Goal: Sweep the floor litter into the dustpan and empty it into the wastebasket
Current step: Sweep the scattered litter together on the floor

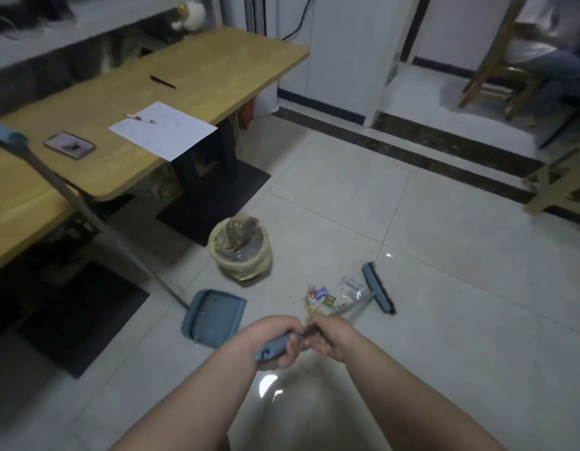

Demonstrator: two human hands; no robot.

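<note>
Litter [331, 296], a small heap of wrappers and crumbs, lies on the floor [445, 288] tiles just beside the broom head [378, 288], on its near-left side. Broom handle [353, 307] runs from the head back to both hands. Left hand [277, 340], grip clamped around the blue handle end; right hand [327, 336], grip clamped on the shaft just ahead of it, hands almost touching.

Dustpan [214, 317] sits flat on the floor left of the litter, a bare strip of tile between them, its long handle [87, 209] leaning up against the desk [126, 125] edge. Wastebasket [240, 252], bag-lined and already fairly full, stands just behind the dustpan, near the desk's black foot.

Step in hand, as judged: sweep the heap leftward into the pan. Not yet in.

Risks: nobody holds the dustpan, so a firm stroke could shove it back or tip its propped handle off the desk edge. Light wrappers may skid past the pan lip or scatter under the desk. Whether the pan's open side faces the litter cannot be told; if not, the litter hits a wall. Full wastebasket could spill over on emptying.
</note>
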